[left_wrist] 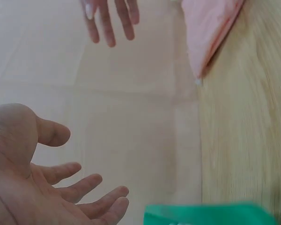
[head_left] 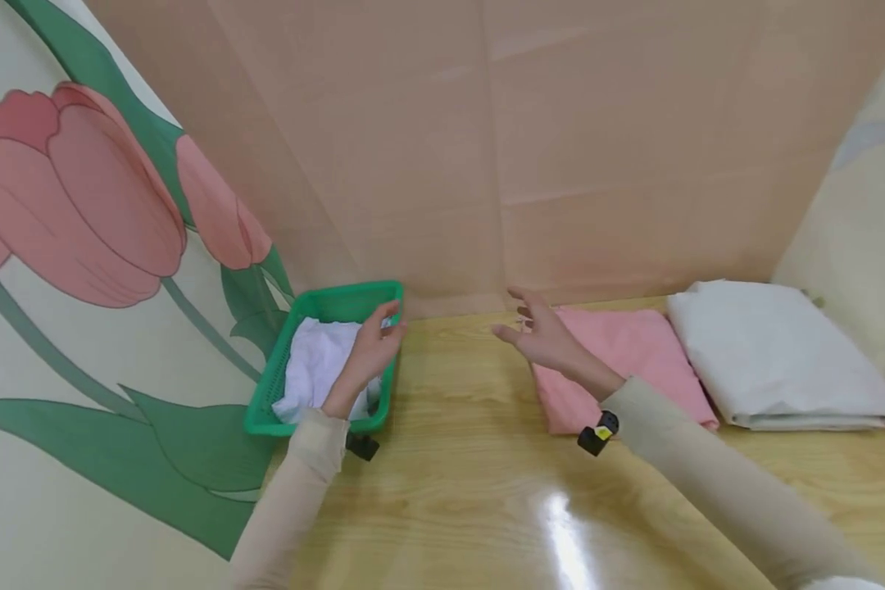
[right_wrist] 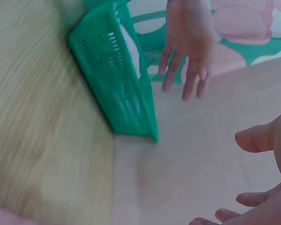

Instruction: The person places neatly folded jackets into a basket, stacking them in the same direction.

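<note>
White crumpled cloth (head_left: 315, 360) lies inside a green perforated plastic basket (head_left: 347, 301) on a yellowish wood-grain surface (head_left: 465, 483). The left hand (head_left: 372, 348) hovers over the basket's right side, fingers relaxed and apart; the right hand (head_left: 551, 336), likewise loosely spread, hovers beside a folded pink cloth (head_left: 630, 352).

The head view looks forward and down from above the worktop (head_left: 472, 475), far enough back to take in the left grip (head_left: 369, 354), the right grip (head_left: 549, 334) and the brown sheet (head_left: 597, 147). The left wrist view sits close by its own grip, facing across to the right grip and the pink cloth (head_left: 627, 352); the right wrist view, equally close, faces the opposite way, towards the green basket (right_wrist: 105, 84). All three share both grips, basket and worktop
</note>
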The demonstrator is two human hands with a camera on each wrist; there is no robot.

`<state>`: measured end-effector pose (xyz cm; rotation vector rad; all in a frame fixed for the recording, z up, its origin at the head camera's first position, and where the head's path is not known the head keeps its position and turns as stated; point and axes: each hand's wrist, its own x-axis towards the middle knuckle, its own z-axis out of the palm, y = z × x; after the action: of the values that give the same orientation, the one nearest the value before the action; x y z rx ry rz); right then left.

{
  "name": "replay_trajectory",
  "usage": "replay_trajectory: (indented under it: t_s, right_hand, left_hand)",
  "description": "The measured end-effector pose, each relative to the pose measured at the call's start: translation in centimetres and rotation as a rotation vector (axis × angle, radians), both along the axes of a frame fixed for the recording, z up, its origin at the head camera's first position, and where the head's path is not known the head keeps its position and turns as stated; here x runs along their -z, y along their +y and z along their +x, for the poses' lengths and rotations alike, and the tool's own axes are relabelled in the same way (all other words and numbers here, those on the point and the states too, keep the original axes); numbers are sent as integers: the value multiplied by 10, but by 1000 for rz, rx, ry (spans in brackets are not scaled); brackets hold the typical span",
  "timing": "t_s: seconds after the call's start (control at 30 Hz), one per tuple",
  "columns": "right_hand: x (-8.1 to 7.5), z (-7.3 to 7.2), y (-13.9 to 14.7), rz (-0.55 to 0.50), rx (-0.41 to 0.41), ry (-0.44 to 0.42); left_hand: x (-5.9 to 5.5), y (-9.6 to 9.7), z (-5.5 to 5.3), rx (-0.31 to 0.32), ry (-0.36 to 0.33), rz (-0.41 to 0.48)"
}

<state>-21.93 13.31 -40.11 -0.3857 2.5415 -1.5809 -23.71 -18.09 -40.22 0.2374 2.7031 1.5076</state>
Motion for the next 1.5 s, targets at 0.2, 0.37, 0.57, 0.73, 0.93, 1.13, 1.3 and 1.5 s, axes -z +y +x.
replay_trajectory:
  t_s: [0.2, 0.37, 0.57, 0.73, 0.93, 1.13, 1.3, 1.5]
  right_hand:
    - [14, 3, 26, 20, 49, 29]
    - [21, 6, 46, 42, 86, 67]
    - [22, 12, 70, 78, 110, 90]
    - [25, 16, 91, 112, 135, 90]
    - [33, 25, 117, 163, 159, 133]
    - [48, 28, 139, 146, 172, 155]
    - [58, 28, 154, 152, 190, 158]
    - [71, 33, 167, 124, 186, 131]
  left_hand:
    - [6, 19, 4, 17, 20, 42]
    - [10, 33, 5, 21, 48, 59]
    - [16, 48, 8, 18, 76, 104]
    - [20, 57, 13, 12, 54, 144]
    - [25, 66, 18, -10, 35, 222]
    - [36, 75, 23, -7, 41, 253]
    - [45, 84, 26, -9, 21, 279]
    - [61, 98, 29, -2, -25, 324]
